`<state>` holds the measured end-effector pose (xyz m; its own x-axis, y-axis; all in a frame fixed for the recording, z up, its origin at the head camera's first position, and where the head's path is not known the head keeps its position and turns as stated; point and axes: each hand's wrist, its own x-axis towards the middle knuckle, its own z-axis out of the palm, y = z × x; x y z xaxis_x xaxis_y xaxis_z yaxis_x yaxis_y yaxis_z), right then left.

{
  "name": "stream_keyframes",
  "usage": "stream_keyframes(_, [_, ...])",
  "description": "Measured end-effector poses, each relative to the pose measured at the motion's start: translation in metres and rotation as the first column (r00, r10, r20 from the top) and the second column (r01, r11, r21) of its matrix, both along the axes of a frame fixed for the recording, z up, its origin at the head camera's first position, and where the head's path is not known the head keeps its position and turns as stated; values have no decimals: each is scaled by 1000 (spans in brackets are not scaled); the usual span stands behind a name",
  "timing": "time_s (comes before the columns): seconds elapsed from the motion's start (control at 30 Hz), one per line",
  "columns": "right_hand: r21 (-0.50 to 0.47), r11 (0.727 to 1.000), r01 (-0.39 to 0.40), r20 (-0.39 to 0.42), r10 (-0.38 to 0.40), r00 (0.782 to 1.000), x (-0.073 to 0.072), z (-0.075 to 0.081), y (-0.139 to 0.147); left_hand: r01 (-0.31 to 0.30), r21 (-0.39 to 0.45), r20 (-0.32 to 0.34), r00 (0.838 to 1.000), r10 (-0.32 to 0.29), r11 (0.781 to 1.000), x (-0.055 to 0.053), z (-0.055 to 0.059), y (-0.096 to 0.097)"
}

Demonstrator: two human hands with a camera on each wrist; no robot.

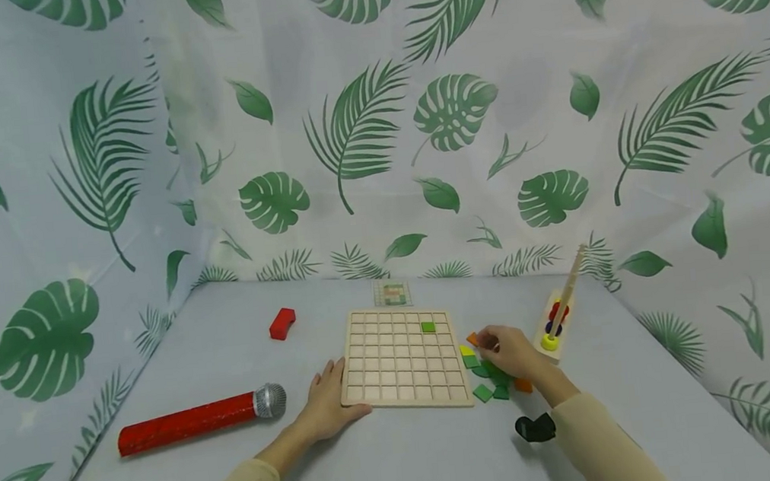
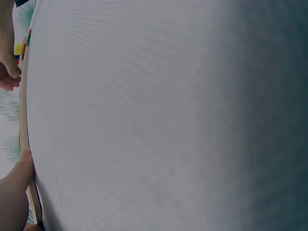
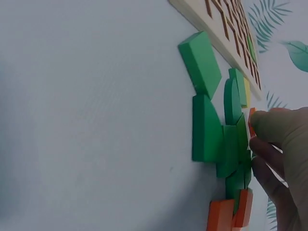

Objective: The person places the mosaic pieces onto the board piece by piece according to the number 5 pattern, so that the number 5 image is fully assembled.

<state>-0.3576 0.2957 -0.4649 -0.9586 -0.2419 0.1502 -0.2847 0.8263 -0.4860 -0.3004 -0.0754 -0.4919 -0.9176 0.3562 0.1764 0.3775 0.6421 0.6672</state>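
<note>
Sleeved forearms frame the view. Left hand (image 1: 327, 406) is laid flat against grid board (image 1: 402, 357); right hand (image 1: 511, 352) pinches an orange tile (image 3: 250, 126) amid loose tiles (image 3: 211, 125), which could be scattered.

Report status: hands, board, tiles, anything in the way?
Left hand flat against wooden grid board. Right hand over loose tiles, pinching an orange tile. One green tile seated. Nothing blocking.

Grid board (image 1: 404, 357) lies mid-table. One tile (image 1: 428, 327) sits in it, upper right. Loose tiles (image 1: 487, 381) lie just right of the board; ring stacker (image 1: 552, 324) further right. Card (image 1: 392, 293) behind the board. Block (image 1: 282, 323) and microphone (image 1: 194, 421) to its left.
</note>
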Motion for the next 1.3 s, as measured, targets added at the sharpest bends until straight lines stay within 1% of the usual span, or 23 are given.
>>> stream_keyframes(0.23, [36, 998, -59, 12, 58, 998, 14, -7, 6, -1, 4, 0, 1000, 1, 1000, 5, -4, -1])
stream_keyframes(0.33, [46, 997, -69, 10, 69, 998, 20, -9, 9, 8, -5, -2, 1000, -8, 1000, 6, -7, 0])
stream_keyframes(0.43, [60, 996, -58, 2, 58, 998, 24, -8, 12, 10, -2, -10, 1000, -10, 1000, 4, -8, 2])
stream_keyframes(0.53, [77, 996, -48, 0, 49, 999, 26, -6, 15, 5, -5, -5, 1000, -5, 1000, 2, -8, 2])
stream_keyframes(0.63, [85, 995, -58, 1, 58, 998, 28, -5, 18, 2, -11, -5, 1000, -2, 1000, 1, -6, 2])
stream_keyframes(0.77, [80, 996, -41, 45, 38, 998, 31, -2, 21, 2, -6, -10, 1000, -2, 1000, 3, -4, 1])
stream_keyframes(0.9, [72, 997, 3, 109, -11, 994, 33, 0, 23, 3, -5, -6, 1000, -3, 1000, 4, -3, 1])
stream_keyframes(1.0, [62, 998, 23, 131, -31, 991, 31, 2, 26, 3, -2, -7, 1000, -3, 1000, 4, -2, 1])
stream_keyframes(1.1, [46, 999, 12, 127, -18, 992, 29, 4, 27, -5, 7, -9, 1000, 5, 1000, 2, 0, 1])
stream_keyframes(1.2, [25, 1000, 9, 118, -12, 993, 28, 3, 26, -5, 17, -13, 1000, 5, 1000, 1, -1, 1])
stream_keyframes(1.3, [36, 999, 8, 83, -11, 996, 28, 1, 25, -1, 10, -15, 1000, 1, 1000, 1, -2, 1])
